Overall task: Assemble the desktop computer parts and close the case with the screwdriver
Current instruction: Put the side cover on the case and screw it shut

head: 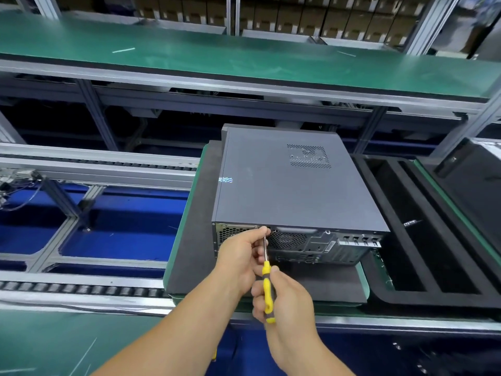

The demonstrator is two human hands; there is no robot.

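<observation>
Case (292, 185): lies closed on dark mat, rear facing person.
Left hand (240, 255): pinches screwdriver (267, 280) shaft near rear top edge.
Right hand (284, 299): grips yellow handle.
Advice: keep shaft square, press while turning.

Across the upper frame, a long green surface (189, 58) edged in grey metal, marked by a few pale streaks. Behind it, along the top edge, rows of brown cardboard boxes (284, 20) on racking between aluminium uprights (428, 23). Beneath the green surface, dark recesses crossed by aluminium struts (95, 115). At mid left, roller conveyor rails (81, 290) over a blue floor panel (130, 213), with loose cables (16, 196) at the far left edge. At right, black foam trays (423, 240) with long slots on a green-edged pallet. In the lower left corner, another green mat (54, 346). Bright, even overhead light, soft glare on the metal.
</observation>
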